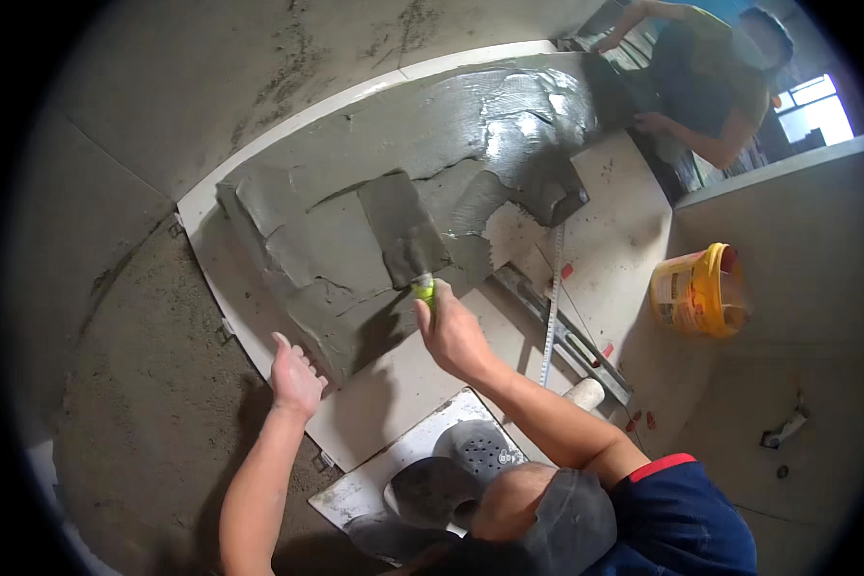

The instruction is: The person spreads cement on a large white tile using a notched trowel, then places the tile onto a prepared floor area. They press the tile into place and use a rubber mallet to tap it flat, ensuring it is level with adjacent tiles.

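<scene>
My right hand [454, 333] is wrapped round the yellow-green handle of a trowel [401, 219]. The trowel's flat rectangular blade lies on a thick layer of wet grey mortar [317, 240]. Ridges and smooth patches mark that mortar, which covers much of a large pale tile [379, 408]. My left hand [298, 377] is held low at the mortar's near left edge, thumb raised and fingers apart, with nothing visible in it. Whether its fingertips touch the mortar or the tile, I cannot tell.
Right of the mortar lie a spirit level [557, 331], a measuring strip [550, 336] and small red pieces [607, 351]. A yellow bucket [693, 291] stands farther right. My clog-covered feet rest on a smaller tile [355, 499]. Another person [706, 72] appears at upper right.
</scene>
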`<state>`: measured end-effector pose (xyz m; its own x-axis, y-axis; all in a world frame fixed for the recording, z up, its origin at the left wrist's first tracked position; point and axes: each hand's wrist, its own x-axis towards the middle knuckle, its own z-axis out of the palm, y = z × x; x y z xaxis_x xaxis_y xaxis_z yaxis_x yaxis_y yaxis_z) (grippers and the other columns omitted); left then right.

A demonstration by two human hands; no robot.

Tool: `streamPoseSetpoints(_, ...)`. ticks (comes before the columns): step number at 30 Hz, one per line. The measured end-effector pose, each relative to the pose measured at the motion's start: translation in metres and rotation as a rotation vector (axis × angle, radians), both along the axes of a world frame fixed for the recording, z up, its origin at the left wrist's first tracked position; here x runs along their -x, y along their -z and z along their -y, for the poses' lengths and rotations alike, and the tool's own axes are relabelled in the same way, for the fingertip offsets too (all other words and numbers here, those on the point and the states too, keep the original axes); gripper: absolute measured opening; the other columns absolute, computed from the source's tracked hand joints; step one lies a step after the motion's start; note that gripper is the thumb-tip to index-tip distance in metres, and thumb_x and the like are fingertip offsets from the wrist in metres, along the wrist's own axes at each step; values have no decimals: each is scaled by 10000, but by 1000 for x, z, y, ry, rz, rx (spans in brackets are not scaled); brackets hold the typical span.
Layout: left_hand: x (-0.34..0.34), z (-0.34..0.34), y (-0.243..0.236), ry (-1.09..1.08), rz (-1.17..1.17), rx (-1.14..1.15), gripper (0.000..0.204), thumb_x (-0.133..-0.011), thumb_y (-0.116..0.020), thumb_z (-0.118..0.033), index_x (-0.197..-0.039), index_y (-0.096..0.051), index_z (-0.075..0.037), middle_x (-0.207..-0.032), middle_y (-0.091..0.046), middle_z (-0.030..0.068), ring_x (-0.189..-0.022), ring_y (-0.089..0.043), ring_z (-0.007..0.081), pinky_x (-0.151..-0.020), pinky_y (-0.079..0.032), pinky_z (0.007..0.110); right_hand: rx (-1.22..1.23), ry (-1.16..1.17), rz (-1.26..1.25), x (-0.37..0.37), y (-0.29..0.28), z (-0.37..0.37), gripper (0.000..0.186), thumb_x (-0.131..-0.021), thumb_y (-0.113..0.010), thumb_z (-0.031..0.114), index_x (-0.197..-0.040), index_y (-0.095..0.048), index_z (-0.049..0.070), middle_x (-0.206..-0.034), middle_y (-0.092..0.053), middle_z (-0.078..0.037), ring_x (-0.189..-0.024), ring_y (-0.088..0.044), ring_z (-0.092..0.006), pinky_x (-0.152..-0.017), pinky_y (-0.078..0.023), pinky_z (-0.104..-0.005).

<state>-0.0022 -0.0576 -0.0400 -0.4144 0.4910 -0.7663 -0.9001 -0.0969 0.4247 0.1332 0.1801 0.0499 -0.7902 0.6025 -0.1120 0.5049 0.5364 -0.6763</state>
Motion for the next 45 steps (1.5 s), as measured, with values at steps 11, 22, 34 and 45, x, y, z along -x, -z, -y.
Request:
streamPoseSetpoints(11, -21, -12, -7, 64, 67, -168, 830, -935, -239, -736, -1533, -208, -162, -1549, -337, 65, -1389, -361, 295, -1098, -285, 546, 461, 469, -136, -47, 11, -68, 345, -1016, -486, 372, -1023, -461, 28, -698, -552, -61, -527, -570, -137, -451, -458, -316)
streamPoseSetpoints(22, -28, -24, -31, -25, 58, -74, 737, -980, -227, -657, -1541, -183, -182, -1561, -305, 52, -1420, -312, 282, -1140, -200, 567, 512, 492, -136, -67, -2, -81, 421, -1015, -492, 387, -1221, -483, 20, -718, -545, -32, -511, -527, -115, -456, -451, -291)
streamPoseSetpoints(34, -29, -24, -43, -63, 68, -28, 730, -976, -266, -660, -1527, -236, -182, -1543, -338, 58, -1382, -358, 295, -1109, -260, 551, 115, 519, 147, -147, -16, -118, 442, -995, -491, 376, -1147, -536, -37, -825, -645, -222, -734, -645, -329, -678, -499, -431)
streamPoseSetpoints(45, -32, -30, -49, -83, 78, 11, 746, -958, -305, -679, -1517, -252, -188, -1523, -358, 35, -1379, -353, 284, -1092, -272, 555, 654, 440, -321, -107, -27, -118, 302, -1030, -458, 383, -1024, -505, 85, -754, -523, -22, -553, -491, -101, -478, -416, -253)
